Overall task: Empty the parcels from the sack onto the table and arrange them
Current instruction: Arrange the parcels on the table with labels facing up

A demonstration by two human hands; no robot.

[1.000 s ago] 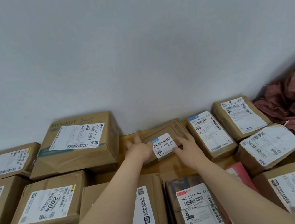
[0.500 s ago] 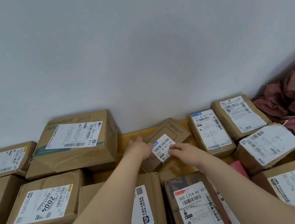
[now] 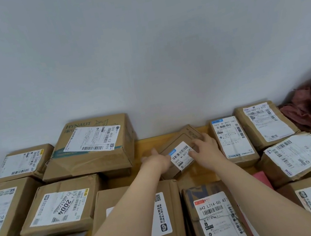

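**Desk:** Which step is this?
**Caption:** Arranging. You square a parcel [image 3: 181, 151] at the table's [image 3: 146, 145] back edge, left hand [image 3: 157, 159] flat against its side, right hand [image 3: 204, 146] spread on top, neither curled round it. Next, I judge, turn it parallel to the box [image 3: 233, 139] beside it.
**Desk:** Its look?
**Caption:** Flat, brown, askew, with a white barcode label.

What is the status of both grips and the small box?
Left grip at small box edge, hold unclear. Right grip flat on top. Box askew between HYNAUT box and labelled parcel.
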